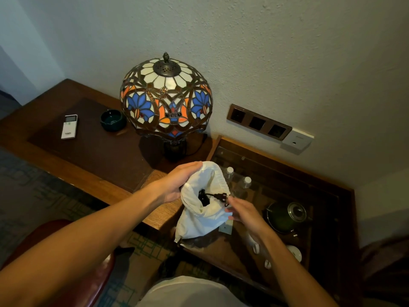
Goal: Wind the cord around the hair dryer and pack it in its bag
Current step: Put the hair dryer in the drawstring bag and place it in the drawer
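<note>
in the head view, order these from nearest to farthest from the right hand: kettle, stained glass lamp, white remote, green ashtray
From the right hand:
1. Kettle, just to its right on the lower side table.
2. Stained glass lamp, up and left, by the wall.
3. Green ashtray, left of the lamp on the desk.
4. White remote, farthest left on the desk.

lamp (166,96) on desk (93,151) | remote (69,126) left | bottles (243,185) behind bag (199,220)
</note>
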